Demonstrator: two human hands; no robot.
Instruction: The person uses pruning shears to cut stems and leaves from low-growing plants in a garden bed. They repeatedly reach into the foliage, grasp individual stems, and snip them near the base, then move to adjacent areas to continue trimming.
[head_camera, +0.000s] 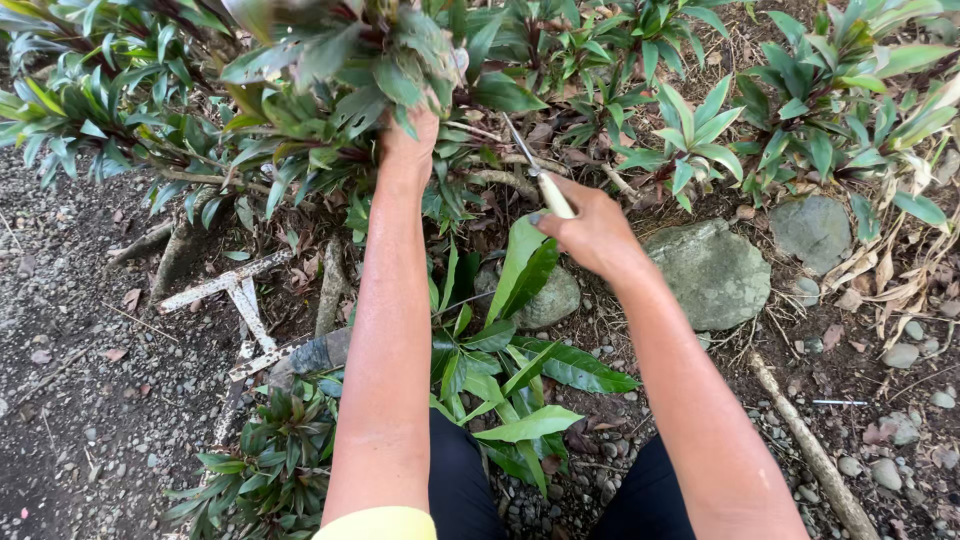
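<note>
My left hand (408, 140) reaches up into a leafy green and purple plant (340, 70) and grips its foliage, fingers hidden among the leaves. My right hand (590, 228) is closed around the pale handle of a knife (540, 180). Its thin blade points up and left toward woody stems (500, 180) at the plant's base. Both arms stretch forward over a small broad-leaved plant (510, 380).
Two grey stones (712, 272) (815, 230) lie to the right, a smaller one (550, 298) under the leaves. A white metal frame (240, 295) lies on gravel at left. A stick (810, 450) runs along the lower right. More leafy plants (690, 140) fill the back.
</note>
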